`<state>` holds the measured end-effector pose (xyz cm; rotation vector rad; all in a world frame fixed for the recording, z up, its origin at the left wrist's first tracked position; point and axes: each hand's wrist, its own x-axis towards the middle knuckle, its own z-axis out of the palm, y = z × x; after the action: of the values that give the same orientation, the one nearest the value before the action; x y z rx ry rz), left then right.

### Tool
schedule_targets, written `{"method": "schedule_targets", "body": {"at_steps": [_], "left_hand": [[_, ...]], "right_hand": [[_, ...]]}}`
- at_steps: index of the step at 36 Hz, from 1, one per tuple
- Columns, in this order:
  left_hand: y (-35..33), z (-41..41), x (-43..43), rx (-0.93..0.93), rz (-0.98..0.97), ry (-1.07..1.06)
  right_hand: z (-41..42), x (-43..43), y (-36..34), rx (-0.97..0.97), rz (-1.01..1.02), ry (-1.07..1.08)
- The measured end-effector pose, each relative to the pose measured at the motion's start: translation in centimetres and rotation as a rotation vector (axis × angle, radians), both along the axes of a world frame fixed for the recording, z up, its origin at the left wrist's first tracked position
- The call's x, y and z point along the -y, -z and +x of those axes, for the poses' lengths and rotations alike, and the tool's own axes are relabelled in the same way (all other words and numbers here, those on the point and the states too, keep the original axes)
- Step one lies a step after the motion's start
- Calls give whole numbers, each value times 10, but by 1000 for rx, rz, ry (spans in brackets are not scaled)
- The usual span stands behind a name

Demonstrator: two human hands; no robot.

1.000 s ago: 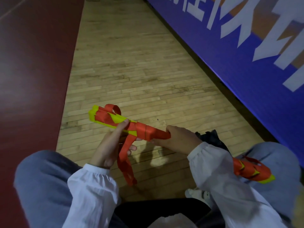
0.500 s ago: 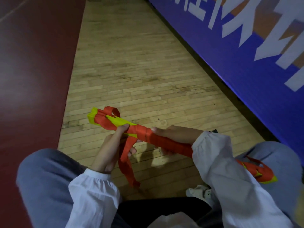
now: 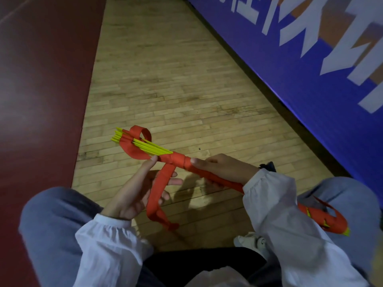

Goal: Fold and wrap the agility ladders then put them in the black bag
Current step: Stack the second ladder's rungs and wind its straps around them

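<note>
The ladder bundle [image 3: 176, 159] has turned; right hand [image 3: 223, 168] grips it, left hand [image 3: 132, 193] loose-fingered, thumb pressing it

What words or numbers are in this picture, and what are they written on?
Blue wall banner: big white characters, cut off by the picture's edge and seen at a slant, so none can be read.
Red-and-yellow folded agility ladder bundle: no writing shows.
Nowhere else in the picture shows any words, numbers or signs.
</note>
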<state>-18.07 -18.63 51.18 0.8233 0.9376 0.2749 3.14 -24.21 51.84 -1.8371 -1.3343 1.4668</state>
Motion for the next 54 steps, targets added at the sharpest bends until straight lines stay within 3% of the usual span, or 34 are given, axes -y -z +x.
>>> {"method": "schedule_targets", "body": {"at_steps": [11, 18, 34, 38, 44, 54], "left_hand": [[-10, -3, -6, 25, 4, -73], [-13, 5, -4, -33, 57, -138], [1, 6, -4, -159, 192, -180], [6, 2, -5, -164, 213, -177], [8, -1, -5, -149, 242, -172], [5, 2, -7, -97, 135, -160]], "right_hand": [[-3, 3, -2, 158, 131, 17], [-7, 7, 8, 230, 97, 35], [3, -5, 7, 175, 11, -160], [9, -12, 15, 88, -100, -137], [13, -14, 23, -411, -301, -243], [13, -11, 10, -425, -271, -188]]}}
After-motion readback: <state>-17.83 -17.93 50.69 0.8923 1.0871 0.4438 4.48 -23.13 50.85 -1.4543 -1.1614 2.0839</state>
